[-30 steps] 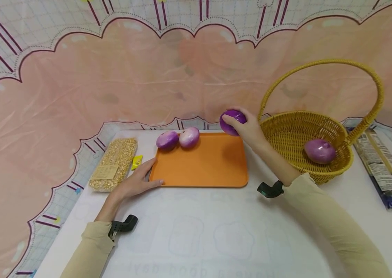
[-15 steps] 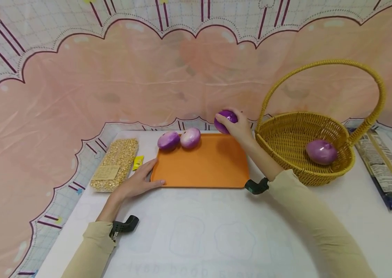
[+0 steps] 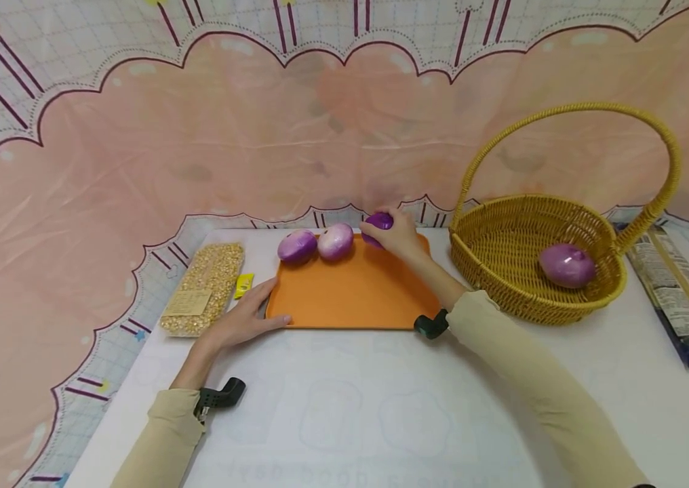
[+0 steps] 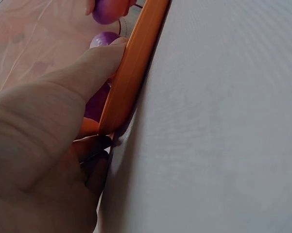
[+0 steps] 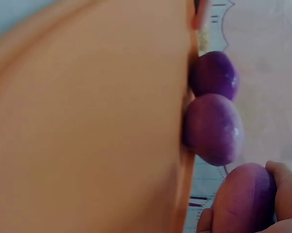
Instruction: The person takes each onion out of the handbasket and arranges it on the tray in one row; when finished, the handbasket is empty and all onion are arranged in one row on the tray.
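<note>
My right hand [image 3: 398,234] grips a purple onion [image 3: 376,229] at the back edge of the orange tray [image 3: 344,298], just right of two other onions. In the right wrist view, the gripped onion [image 5: 245,199] is apart from the pale middle onion [image 5: 214,128]. A darker onion [image 3: 297,247] touches that pale one [image 3: 336,242] on the left. My left hand [image 3: 243,318] holds the tray's near left corner, its thumb along the front rim and its fingers at the left side. Part of those fingers is hidden in the head view.
To the right stands a yellow wicker basket [image 3: 503,298] with a tall handle and one onion [image 3: 567,265] inside. A bag of corn kernels [image 3: 204,288] and a small yellow packet [image 3: 243,285] lie left of the tray. A dark printed package [image 3: 683,298] lies at far right.
My right hand has moved left and down with the onion, from the basket side toward the two onions at the tray's back edge. My left hand stays at the tray corner.
</note>
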A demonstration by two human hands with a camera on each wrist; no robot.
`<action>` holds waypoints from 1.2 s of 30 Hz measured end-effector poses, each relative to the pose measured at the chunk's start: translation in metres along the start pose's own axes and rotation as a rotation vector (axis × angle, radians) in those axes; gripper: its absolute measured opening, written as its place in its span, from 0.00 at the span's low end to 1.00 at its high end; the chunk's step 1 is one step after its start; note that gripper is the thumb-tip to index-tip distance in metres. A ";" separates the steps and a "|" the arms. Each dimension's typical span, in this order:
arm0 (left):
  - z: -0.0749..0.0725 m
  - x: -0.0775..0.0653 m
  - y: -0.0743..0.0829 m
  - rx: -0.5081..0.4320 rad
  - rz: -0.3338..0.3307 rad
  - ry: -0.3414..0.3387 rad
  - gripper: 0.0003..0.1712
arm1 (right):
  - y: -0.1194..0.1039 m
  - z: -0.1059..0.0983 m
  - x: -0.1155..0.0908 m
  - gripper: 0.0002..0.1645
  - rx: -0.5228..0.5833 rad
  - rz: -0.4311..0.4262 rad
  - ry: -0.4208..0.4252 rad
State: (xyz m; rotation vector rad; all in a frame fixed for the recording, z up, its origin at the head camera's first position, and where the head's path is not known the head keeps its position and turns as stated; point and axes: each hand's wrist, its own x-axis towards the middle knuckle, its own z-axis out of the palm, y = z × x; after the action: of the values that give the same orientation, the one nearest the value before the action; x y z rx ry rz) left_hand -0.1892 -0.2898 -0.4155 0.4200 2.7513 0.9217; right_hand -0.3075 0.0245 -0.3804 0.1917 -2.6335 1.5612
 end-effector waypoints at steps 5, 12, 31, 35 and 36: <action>0.000 0.000 0.001 -0.008 0.004 -0.003 0.56 | 0.004 0.010 0.002 0.37 -0.005 0.086 -0.016; 0.001 -0.001 0.003 -0.007 0.003 -0.005 0.56 | 0.009 0.017 0.007 0.35 0.023 0.120 -0.002; 0.000 0.000 0.002 -0.005 0.003 -0.005 0.56 | 0.008 0.025 0.008 0.38 -0.047 0.159 0.012; 0.000 0.000 0.003 -0.001 0.008 -0.003 0.56 | 0.008 0.026 0.009 0.37 -0.051 0.153 0.019; 0.000 0.000 0.003 -0.001 0.009 -0.003 0.56 | 0.008 0.026 0.009 0.37 -0.045 0.154 0.023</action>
State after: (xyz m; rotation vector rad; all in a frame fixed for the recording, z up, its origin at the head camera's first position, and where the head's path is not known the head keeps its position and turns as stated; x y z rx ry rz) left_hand -0.1889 -0.2879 -0.4137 0.4332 2.7486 0.9237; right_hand -0.3173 0.0047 -0.3986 -0.0321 -2.7206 1.5345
